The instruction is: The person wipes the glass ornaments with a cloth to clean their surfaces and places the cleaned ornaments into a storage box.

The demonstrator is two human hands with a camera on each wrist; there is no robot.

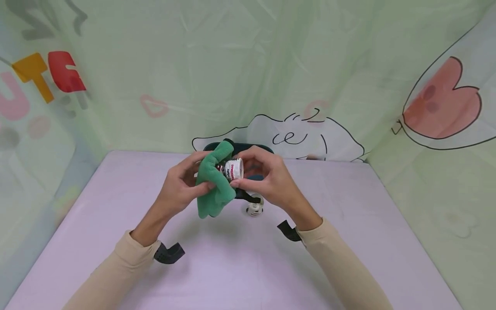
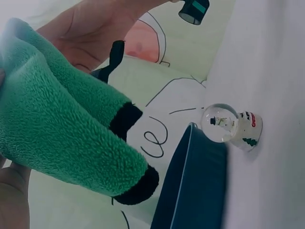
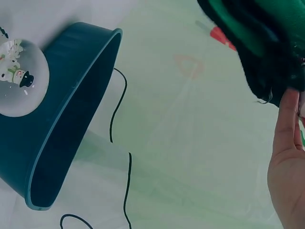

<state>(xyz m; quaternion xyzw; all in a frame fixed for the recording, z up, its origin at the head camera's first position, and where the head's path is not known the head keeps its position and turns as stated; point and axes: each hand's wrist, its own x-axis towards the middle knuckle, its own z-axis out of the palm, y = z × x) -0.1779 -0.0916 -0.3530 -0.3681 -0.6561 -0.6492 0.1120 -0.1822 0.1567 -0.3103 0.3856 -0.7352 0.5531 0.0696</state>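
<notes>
In the head view my left hand (image 1: 181, 183) grips a fuzzy green cloth (image 1: 217, 176) with black edging, thumb in front and fingers behind. The cloth wraps one end of a snow globe (image 1: 235, 169), whose white base with red Christmas lettering sticks out to the right. Thumb and fingers of my right hand (image 1: 267, 176) pinch that base. The glass end is hidden in the cloth. Below the hands, a second snow globe (image 1: 255, 208) stands upright on the table; the left wrist view shows a snowman inside its clear ball (image 2: 220, 123).
Behind the hands stands a dark teal basin (image 2: 202, 176), close to the standing globe; its rim (image 1: 263, 148) shows in the head view. A lilac-white cloth covers the table (image 1: 240, 271). Printed curtains (image 1: 217, 77) enclose the back and sides. Black wrist mounts (image 1: 169, 254) jut from both sleeves.
</notes>
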